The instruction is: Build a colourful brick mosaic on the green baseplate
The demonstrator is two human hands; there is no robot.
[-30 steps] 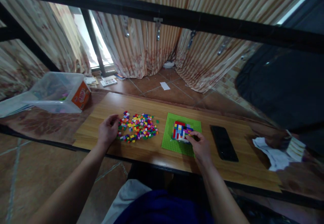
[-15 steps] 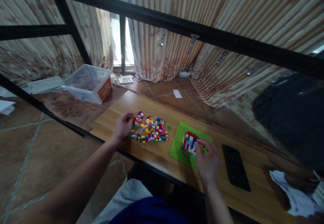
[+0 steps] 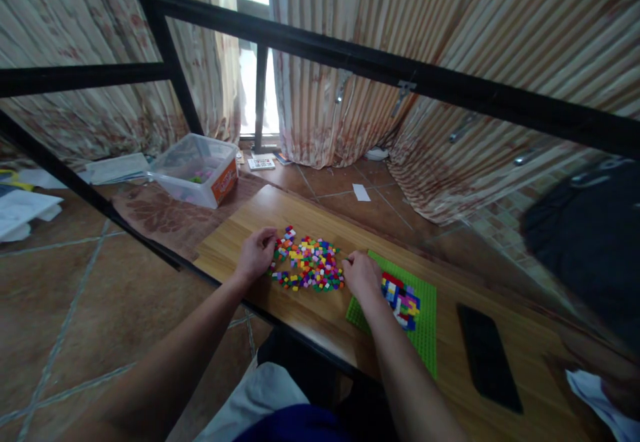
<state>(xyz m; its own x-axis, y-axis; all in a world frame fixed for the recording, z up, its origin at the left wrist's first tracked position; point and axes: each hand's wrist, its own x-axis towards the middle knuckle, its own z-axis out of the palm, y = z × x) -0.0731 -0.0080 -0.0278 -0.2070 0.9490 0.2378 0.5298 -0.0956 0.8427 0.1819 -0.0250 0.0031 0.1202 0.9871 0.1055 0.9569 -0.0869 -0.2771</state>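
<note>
At nine o'clock of the brick pile [image 3: 319, 262], left hand [image 3: 257, 255]; at three, right hand [image 3: 363, 274]; narrowly curled, cannot tell if holding.

Likely home: patterned curtains [image 3: 313, 112], tiled floor [image 3: 55, 309], brown rug [image 3: 160, 219].

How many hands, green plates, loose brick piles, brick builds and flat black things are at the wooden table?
Left hand and right hand: 2
Green plate: 1
Loose brick pile: 1
Brick build: 1
Flat black thing: 1
Total: 6
</note>
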